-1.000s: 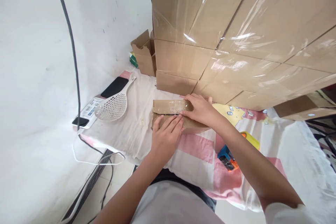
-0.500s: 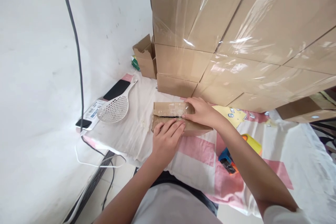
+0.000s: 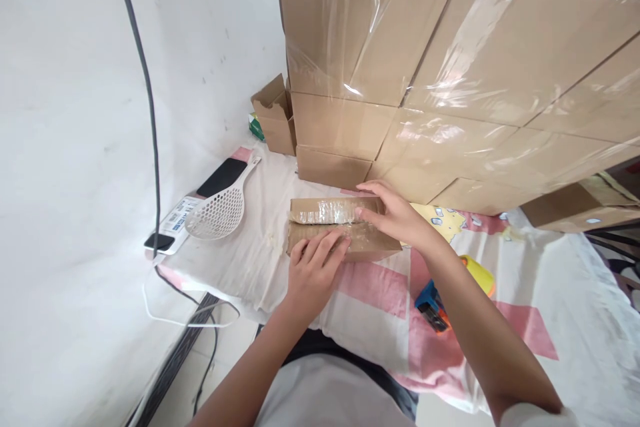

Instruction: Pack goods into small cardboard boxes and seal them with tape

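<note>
A small cardboard box (image 3: 325, 211) lies in front of me on the cloth-covered table. Clear, wrinkled tape runs along its top, over the seam between two flaps. My left hand (image 3: 316, 263) lies on the near flap, its fingers stretched out and slightly bent. At the box's right end is my right hand (image 3: 393, 213), thumb over the taped top and fingers spread toward the far edge; whether the fingers touch the box is unclear. Beneath my right forearm sits a yellow, blue and orange tape dispenser (image 3: 433, 307), partly hidden.
A big wall of cardboard boxes (image 3: 345, 123) wrapped in clear film stands behind. To the left lie a white perforated skimmer (image 3: 217, 213), a black phone (image 3: 223, 177) and a white labelled package (image 3: 177, 217). An open small box (image 3: 275, 117) stands by the wall; a dark cable (image 3: 150, 100) hangs down.
My right hand has loosened and shifted slightly right, uncovering more tape. The seam between the flaps looks narrower. My left hand stays on the near flap. The view has tilted up a little.
</note>
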`<state>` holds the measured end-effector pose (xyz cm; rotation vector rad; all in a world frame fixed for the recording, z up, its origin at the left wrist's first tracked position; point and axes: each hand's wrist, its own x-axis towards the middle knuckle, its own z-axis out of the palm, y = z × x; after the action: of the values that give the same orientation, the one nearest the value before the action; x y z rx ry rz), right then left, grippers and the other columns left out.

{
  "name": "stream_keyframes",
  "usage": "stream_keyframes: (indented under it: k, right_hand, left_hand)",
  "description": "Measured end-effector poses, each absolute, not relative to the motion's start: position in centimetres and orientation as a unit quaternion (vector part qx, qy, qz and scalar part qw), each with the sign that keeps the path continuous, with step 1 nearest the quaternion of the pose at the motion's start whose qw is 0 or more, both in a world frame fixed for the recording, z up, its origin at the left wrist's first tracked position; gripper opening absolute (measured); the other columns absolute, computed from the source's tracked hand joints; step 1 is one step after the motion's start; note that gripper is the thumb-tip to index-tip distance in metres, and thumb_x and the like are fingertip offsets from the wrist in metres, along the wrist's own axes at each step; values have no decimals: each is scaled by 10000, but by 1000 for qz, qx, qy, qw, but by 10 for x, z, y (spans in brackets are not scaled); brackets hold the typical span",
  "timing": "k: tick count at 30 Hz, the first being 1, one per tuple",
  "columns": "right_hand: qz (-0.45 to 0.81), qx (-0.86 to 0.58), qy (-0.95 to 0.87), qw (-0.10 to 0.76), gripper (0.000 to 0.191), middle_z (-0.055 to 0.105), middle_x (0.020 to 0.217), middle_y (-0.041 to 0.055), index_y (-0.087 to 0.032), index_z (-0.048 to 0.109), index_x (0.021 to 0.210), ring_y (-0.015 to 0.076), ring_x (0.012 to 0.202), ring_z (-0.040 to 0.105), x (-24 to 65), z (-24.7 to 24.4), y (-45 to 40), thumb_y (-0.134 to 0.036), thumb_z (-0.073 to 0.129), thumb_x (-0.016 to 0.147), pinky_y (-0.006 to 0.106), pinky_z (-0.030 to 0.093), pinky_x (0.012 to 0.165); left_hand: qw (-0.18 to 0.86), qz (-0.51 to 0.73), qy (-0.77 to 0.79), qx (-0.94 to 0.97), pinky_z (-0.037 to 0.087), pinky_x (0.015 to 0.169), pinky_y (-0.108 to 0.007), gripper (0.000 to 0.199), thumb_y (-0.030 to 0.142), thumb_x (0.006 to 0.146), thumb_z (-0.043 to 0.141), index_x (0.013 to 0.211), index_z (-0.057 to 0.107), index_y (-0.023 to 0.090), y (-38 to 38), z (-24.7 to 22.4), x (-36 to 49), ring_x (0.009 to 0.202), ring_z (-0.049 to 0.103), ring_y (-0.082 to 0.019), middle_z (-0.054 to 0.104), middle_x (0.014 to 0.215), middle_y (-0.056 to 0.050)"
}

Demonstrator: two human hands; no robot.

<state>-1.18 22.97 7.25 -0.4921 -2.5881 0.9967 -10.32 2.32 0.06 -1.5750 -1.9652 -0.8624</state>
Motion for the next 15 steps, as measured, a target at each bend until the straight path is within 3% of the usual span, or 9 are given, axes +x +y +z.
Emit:
stream_keyframes:
  k: [4, 7, 12, 15]
  right_hand:
    - [360, -165, -915, 79, 754, 280, 1629, 75, -317, 379, 1519, 282, 1528, 270, 24, 73, 226, -482, 708, 860, 481, 329, 1214]
    - [346, -164, -923, 29, 934, 59, 1702, 39, -369, 248, 1582, 301, 1576, 113, 46, 66, 222, -411, 763, 804, 505, 315, 1224]
    - [333, -151, -926, 92, 924, 141, 1675, 47, -373, 268, 1571, 275, 1569, 150, 57, 50, 218, -301, 751, 786, 490, 274, 1249]
    - [330, -178, -921, 104, 1057, 116, 1672, 67, -364, 164, 1608, 289, 1565, 160, 58, 44, 210, -339, 787, 755, 494, 281, 1246]
  left_hand:
    - [228, -322, -714, -578, 344, 1028, -378, 353, 122, 948, 584, 1269, 659, 248, 19, -1, -105, 1208, 646, -210, 700, 1324, -71]
    - [214, -340, -708, -581, 294, 1101, -384, 343, 127, 946, 593, 1259, 654, 251, 17, 0, -105, 1211, 648, -195, 729, 1273, -48]
    - [214, -345, -707, -580, 262, 1140, -406, 336, 139, 921, 632, 1236, 662, 253, 15, 5, -105, 1183, 661, -207, 745, 1240, -48]
    - [224, -350, -704, -575, 244, 1154, -430, 355, 146, 908, 651, 1246, 660, 255, 14, 7, -104, 1188, 656, -228, 747, 1233, -54]
